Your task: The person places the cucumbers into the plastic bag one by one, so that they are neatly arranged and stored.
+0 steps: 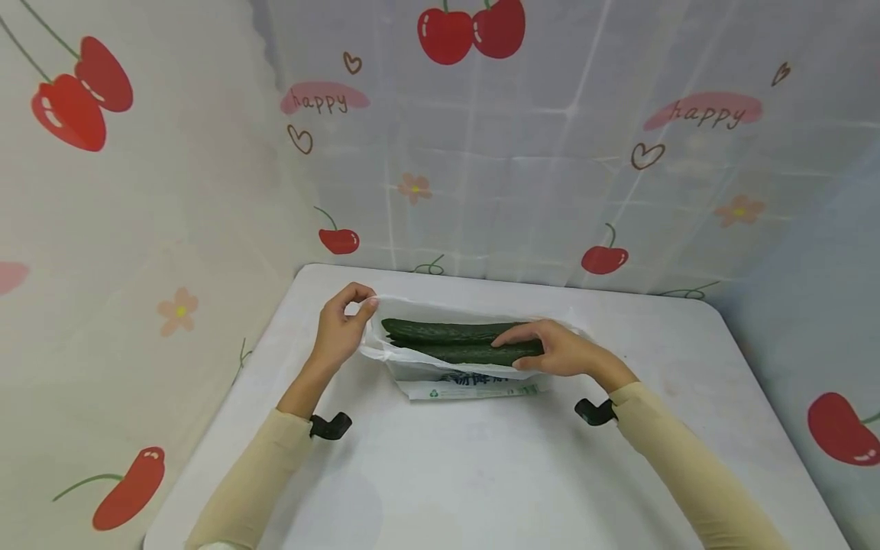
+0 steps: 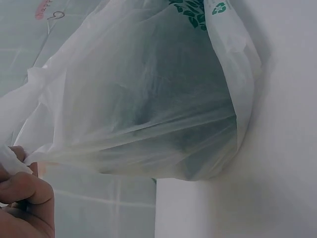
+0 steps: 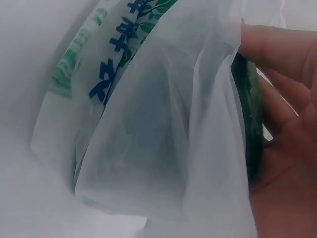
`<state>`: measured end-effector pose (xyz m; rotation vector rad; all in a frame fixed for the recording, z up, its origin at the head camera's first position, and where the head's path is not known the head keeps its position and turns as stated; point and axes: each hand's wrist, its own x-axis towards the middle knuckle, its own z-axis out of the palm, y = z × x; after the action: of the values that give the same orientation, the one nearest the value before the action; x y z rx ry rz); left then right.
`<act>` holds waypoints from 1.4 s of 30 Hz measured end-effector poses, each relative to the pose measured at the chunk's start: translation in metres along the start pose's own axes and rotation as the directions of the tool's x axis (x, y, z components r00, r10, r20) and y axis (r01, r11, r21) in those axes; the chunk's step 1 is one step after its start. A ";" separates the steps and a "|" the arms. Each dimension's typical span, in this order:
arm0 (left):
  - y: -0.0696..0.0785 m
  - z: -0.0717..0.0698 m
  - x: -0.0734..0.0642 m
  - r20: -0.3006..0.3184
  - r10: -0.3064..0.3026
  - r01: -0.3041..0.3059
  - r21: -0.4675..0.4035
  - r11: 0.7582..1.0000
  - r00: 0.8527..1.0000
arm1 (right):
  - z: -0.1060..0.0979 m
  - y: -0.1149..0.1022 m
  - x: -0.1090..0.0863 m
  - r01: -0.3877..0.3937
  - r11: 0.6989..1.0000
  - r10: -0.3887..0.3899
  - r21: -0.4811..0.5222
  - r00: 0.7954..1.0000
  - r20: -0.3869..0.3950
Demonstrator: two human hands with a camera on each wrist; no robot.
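A white plastic bag (image 1: 467, 389) with green and dark blue print lies on the table, its mouth held wide. Inside, dark green cucumbers (image 1: 440, 332) lie side by side, lengthwise along the opening. At the bag's left corner, my left hand (image 1: 344, 325) pinches the rim between thumb and fingers; the left wrist view shows the plastic (image 2: 148, 99) pulled taut toward that hand. My right hand (image 1: 567, 350) reaches over the bag's right end and grips the nearer cucumber (image 3: 250, 119). Some of its fingers are hidden behind the cucumber in the right wrist view.
The white table (image 1: 440, 473) has rounded far corners. A curtain (image 1: 481, 176) printed with cherries and hearts hangs behind it, with similar printed sheets at both sides. Each wrist carries a small black camera mount (image 1: 331, 426).
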<state>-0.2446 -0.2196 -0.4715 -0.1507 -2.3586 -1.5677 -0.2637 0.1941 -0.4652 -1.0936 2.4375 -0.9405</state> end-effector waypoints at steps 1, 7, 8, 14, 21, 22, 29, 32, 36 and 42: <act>0.000 0.000 0.000 -0.002 -0.004 0.004 -0.005 1.000 1.000 | 0.000 0.000 -0.001 -0.002 1.000 0.002 -0.017 1.000 0.002; 0.000 -0.001 0.002 -0.009 -0.015 0.015 -0.017 1.000 1.000 | 0.002 -0.001 -0.006 -0.071 0.989 0.067 -0.127 0.997 -0.036; -0.001 -0.001 0.002 -0.009 -0.015 0.015 -0.014 1.000 1.000 | 0.003 -0.001 -0.007 -0.089 0.985 0.082 -0.146 0.995 -0.047; -0.001 -0.002 0.003 -0.005 -0.012 0.012 -0.013 1.000 1.000 | 0.003 -0.001 -0.011 -0.183 0.950 0.157 -0.252 0.980 -0.121; 0.000 -0.002 0.002 0.006 -0.019 0.019 -0.009 1.000 1.000 | -0.001 0.002 -0.020 -0.232 0.916 0.181 -0.327 0.967 -0.177; 0.000 -0.002 0.002 0.005 -0.020 0.020 -0.010 1.000 1.000 | -0.002 0.002 -0.021 -0.233 0.913 0.180 -0.336 0.967 -0.180; -0.003 0.003 0.004 0.005 -0.015 0.015 -0.025 1.000 1.000 | -0.003 -0.002 -0.030 -0.268 0.889 0.213 -0.372 0.960 -0.184; -0.002 0.003 0.004 0.002 -0.008 0.008 -0.020 1.000 1.000 | -0.001 -0.004 -0.033 -0.287 0.873 0.236 -0.395 0.956 -0.174; -0.003 0.004 0.003 -0.001 0.000 0.000 -0.015 1.000 1.000 | 0.001 -0.005 -0.037 -0.281 0.858 0.230 -0.430 0.959 -0.168; -0.004 0.005 0.004 -0.003 0.010 -0.010 -0.026 1.000 1.000 | 0.002 -0.003 -0.044 -0.291 0.832 0.243 -0.472 0.956 -0.162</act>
<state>-0.2500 -0.2168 -0.4755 -0.1652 -2.3325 -1.5929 -0.2324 0.2247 -0.4642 -0.8173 2.9037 -0.2873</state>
